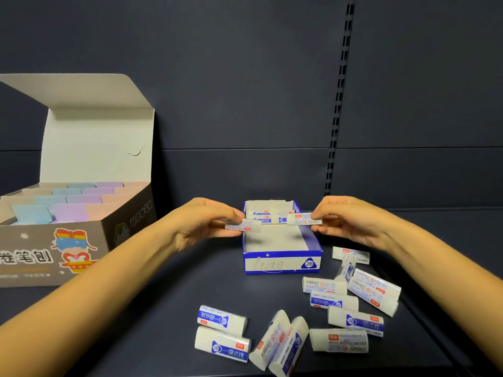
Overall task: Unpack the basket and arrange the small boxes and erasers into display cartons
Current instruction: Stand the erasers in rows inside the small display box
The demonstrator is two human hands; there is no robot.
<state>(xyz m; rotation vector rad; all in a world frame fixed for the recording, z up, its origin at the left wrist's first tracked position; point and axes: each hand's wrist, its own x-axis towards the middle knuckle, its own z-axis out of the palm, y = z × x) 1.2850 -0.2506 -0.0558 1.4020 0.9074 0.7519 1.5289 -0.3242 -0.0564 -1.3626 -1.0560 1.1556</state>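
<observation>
Blue display carton (283,263): a few erasers line its rear wall. Above it, the left hand (206,221) pinches one eraser (242,225); the right hand (351,221) pinches a second eraser (303,219). Loose erasers (353,321) lie in front and to its right. A grey carton (54,254) stands to its left.

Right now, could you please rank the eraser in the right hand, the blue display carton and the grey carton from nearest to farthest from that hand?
1. The eraser, pinched in the right hand.
2. The blue display carton, just below it to its left.
3. The grey carton, far off to the left.
</observation>
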